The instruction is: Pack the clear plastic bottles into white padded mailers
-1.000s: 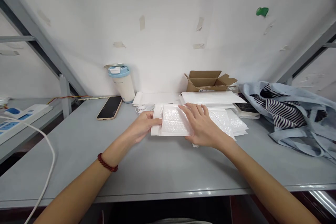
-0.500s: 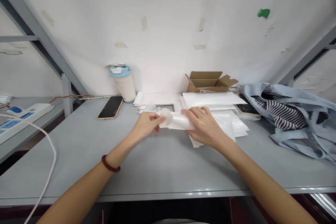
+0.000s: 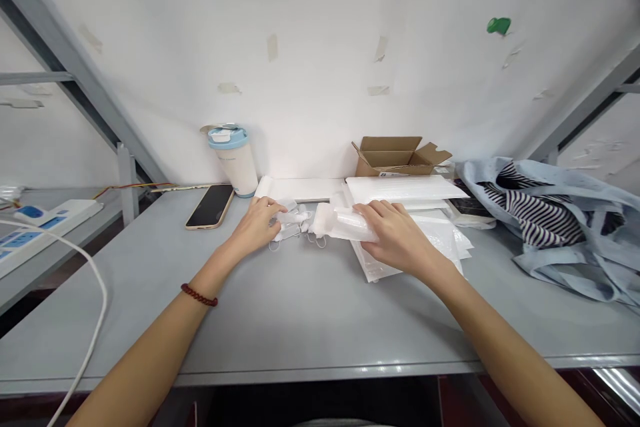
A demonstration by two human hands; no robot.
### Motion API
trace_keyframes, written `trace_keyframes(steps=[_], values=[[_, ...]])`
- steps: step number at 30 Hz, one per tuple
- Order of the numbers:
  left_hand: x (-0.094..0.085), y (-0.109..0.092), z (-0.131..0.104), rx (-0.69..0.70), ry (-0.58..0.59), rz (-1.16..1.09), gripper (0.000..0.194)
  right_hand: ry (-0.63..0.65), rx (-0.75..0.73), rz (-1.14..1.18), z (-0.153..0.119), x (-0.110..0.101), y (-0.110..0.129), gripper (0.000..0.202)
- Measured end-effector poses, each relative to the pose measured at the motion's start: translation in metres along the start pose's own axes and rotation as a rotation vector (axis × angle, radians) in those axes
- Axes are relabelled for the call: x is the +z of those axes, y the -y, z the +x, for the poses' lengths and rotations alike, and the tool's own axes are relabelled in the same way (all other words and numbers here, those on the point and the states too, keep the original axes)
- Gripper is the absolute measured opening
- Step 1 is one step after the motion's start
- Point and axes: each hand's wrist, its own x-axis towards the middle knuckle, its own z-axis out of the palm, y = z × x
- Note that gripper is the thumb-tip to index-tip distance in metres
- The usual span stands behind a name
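My right hand [image 3: 393,233] is closed around a translucent white plastic bag [image 3: 347,221], whose end points left above the table. On the left, my left hand [image 3: 257,223] has its fingers curled against a loose heap of small white, filmy pieces with thin looped strings [image 3: 295,219]. What exactly its fingertips pinch is hidden. Beneath and beside my right hand lie white bubble mailers [image 3: 385,270], and another white padded stack [image 3: 405,188] sits behind it.
A phone [image 3: 210,207] and a tumbler with a blue lid [image 3: 235,160] stand left of the heap. At the back are a flat white pack [image 3: 310,188] and an open cardboard box [image 3: 395,160]. A light blue cloth bag [image 3: 590,213] lies right; a power strip [image 3: 45,230] sits left.
My left hand has let go of the bag's end and moved left to the small white pieces. My right hand still holds the bag, nearly in place.
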Motion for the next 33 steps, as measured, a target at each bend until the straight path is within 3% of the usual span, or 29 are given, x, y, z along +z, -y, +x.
trace_keyframes(steps=[8, 15, 20, 26, 30, 33], values=[[-0.009, -0.006, 0.000, -0.050, 0.009, -0.060, 0.031, 0.018, 0.011, -0.004, 0.000, 0.001, -0.001, 0.039], [-0.041, -0.015, -0.001, -0.165, 0.116, -0.470, 0.028, 0.025, 0.025, -0.018, 0.000, 0.001, -0.002, 0.039], [-0.055, -0.023, -0.004, -0.257, 0.114, -0.745, 0.027, 0.010, 0.025, -0.014, 0.000, 0.002, -0.002, 0.038], [-0.038, -0.041, -0.006, -0.150, 0.162, -0.680, 0.031, 0.028, 0.010, 0.002, 0.000, 0.001, 0.004, 0.039], [-0.019, -0.061, -0.010, -0.058, 0.063, -0.614, 0.030, 0.092, 0.009, 0.004, 0.000, 0.000, 0.011, 0.039], [-0.013, -0.072, -0.013, -0.068, 0.022, -0.606, 0.030, 0.112, -0.004, 0.010, 0.000, 0.000, 0.015, 0.039]])
